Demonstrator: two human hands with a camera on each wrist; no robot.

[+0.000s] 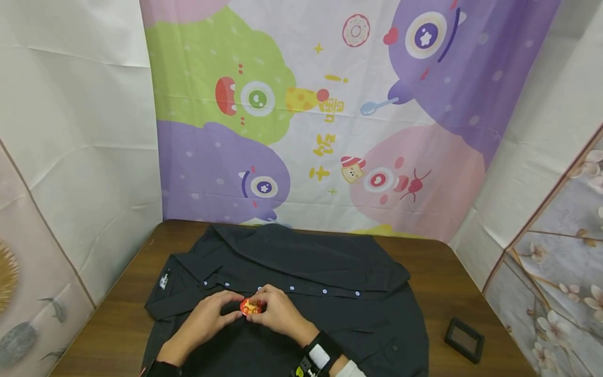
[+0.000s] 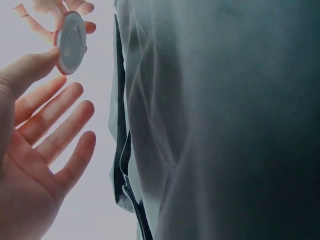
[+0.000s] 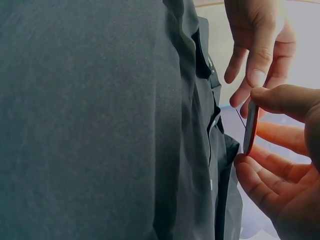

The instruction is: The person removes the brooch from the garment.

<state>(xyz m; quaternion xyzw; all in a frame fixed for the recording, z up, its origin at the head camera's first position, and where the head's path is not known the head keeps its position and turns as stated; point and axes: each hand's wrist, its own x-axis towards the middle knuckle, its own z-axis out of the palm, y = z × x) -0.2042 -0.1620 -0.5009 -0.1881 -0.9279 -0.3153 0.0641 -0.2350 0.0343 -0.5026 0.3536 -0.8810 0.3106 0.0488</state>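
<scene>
A round red and yellow pin badge [image 1: 250, 307] is held between both hands above a dark button-up shirt [image 1: 325, 319]. Its silvery back with a thin pin [image 2: 72, 44] faces the left wrist camera. My right hand [image 1: 281, 312] pinches the badge between thumb and fingertips, which the right wrist view shows at the edges of the badge [image 3: 251, 129]. With thumb and index finger my left hand [image 1: 207, 318] holds the badge's left edge; its other fingers [image 2: 75, 132] are spread apart from it. The shirt lies spread on the table, its row of pale buttons [image 1: 292, 288] running across.
A small black frame-like box [image 1: 464, 340] lies on the brown wooden table [image 1: 435, 277] to the right of the shirt. A cartoon-printed curtain [image 1: 311, 204] hangs behind the table's far edge. White cloth [image 1: 94, 131] hangs at the sides.
</scene>
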